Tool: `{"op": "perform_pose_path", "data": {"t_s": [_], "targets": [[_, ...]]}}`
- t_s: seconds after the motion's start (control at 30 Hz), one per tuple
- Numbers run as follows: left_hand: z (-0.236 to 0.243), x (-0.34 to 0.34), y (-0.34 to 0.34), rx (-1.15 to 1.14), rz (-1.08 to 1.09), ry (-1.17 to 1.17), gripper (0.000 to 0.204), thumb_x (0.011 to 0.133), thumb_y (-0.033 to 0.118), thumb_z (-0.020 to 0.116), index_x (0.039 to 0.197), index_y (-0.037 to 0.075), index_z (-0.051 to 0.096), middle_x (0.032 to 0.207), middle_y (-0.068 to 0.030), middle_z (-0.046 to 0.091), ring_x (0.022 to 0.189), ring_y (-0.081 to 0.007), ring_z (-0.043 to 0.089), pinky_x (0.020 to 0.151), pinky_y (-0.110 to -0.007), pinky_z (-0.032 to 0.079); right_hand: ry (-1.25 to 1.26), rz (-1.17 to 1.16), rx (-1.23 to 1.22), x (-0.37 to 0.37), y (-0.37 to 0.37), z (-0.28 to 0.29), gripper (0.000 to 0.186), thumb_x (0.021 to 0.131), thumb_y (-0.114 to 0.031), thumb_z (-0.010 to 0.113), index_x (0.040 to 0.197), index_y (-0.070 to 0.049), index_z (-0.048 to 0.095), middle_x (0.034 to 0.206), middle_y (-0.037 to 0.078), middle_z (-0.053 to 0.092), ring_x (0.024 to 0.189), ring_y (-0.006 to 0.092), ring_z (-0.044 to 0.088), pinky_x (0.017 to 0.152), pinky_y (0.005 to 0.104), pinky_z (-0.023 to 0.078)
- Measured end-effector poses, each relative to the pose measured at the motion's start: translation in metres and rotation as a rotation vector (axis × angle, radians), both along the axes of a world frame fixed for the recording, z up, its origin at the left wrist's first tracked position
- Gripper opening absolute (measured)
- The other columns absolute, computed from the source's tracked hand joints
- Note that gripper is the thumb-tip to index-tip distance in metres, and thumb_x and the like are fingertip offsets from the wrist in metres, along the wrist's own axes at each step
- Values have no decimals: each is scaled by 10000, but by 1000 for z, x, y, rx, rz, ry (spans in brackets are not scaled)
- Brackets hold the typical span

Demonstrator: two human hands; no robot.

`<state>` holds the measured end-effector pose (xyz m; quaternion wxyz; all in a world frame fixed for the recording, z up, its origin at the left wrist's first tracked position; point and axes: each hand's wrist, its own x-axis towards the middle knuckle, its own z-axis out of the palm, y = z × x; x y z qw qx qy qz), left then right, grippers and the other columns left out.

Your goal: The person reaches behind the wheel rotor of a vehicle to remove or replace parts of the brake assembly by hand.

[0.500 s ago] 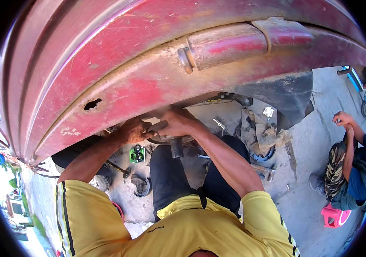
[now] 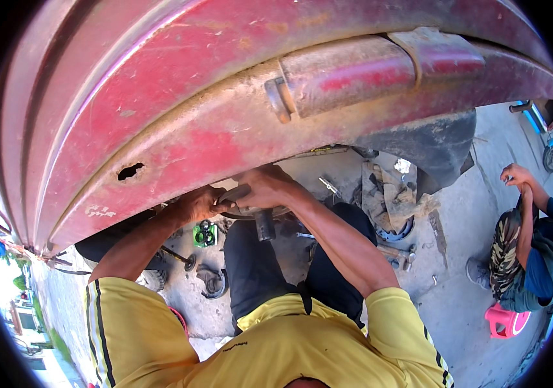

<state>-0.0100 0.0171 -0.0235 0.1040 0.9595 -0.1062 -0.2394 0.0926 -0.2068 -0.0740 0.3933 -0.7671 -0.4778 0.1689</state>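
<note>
L hand (image 2: 200,204) & R hand (image 2: 265,186) close together by red veh. panel (image 2: 192,145). Fingers bent at 1 dark part (image 2: 235,193); can't tell if pinching. Green box (image 2: 204,244) on floor (image 2: 454,317).

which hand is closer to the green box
Left. In the picture, the left hand is just above the green box; the right hand is farther off, up and to its right.

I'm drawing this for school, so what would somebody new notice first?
Probably the huge scuffed red panel arching across the top, with a ragged hole toward its left. At its lower edge, the left hand and right hand are close together. A bright pink stool stands at lower right, beside a seated person.
</note>
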Motion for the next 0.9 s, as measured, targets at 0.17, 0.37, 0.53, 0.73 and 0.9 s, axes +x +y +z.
{"op": "perform_pose_path", "data": {"t_s": [0.17,0.37,0.53,0.73,0.9], "targets": [[-2,0,-4,-88,-44,-136,258,896,260,676,1083,97,746,955,-138,757,848,-340,722,739,-421,577,-75,-34,59,1,-1,-5,424,737,-455,812,959,-95,784,920,197,754,887,383,729,832,459,574],[1,-1,-7,-70,-9,-98,223,895,221,627,1030,74,726,903,-137,744,727,-322,657,634,-384,514,-102,-60,43,-1,0,-7,469,733,-472,808,998,-86,788,924,188,756,887,373,731,833,446,578],[-16,-6,5,-154,-12,-154,198,874,172,631,984,24,702,848,-139,714,660,-263,591,564,-355,454,-123,-29,25,0,3,-7,525,713,-468,812,1070,-84,787,944,189,756,891,361,734,820,435,581],[-14,-4,0,-201,-46,-224,226,861,213,662,921,-2,698,823,-155,710,666,-287,605,584,-363,470,-48,-21,60,1,2,-9,509,703,-459,814,1038,-77,788,937,214,750,888,363,731,810,435,579],[-1,-7,-9,21,-117,-303,407,831,393,729,978,13,737,875,-185,738,834,-385,703,740,-471,551,-74,-74,-4,-3,-11,6,486,736,-469,805,1047,-96,787,942,207,753,890,364,732,820,432,577]]}}
